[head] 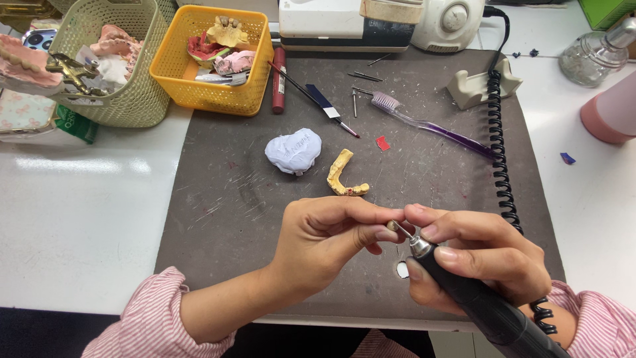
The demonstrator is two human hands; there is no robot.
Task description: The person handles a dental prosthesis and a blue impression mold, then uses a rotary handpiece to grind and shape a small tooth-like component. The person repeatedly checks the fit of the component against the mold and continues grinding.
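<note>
Right hand (pixel 477 262) clamped round black handpiece (pixel 483 301), long axis running up-left to its tip; left hand (pixel 324 242) meets it there, fingertips pinched on the small bur (pixel 399 230) between both hands

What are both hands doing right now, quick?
Left hand: closed, fingertips pinching the small bur at the tip of the handpiece.
Right hand: closed around the black rotary handpiece, holding it.
</note>
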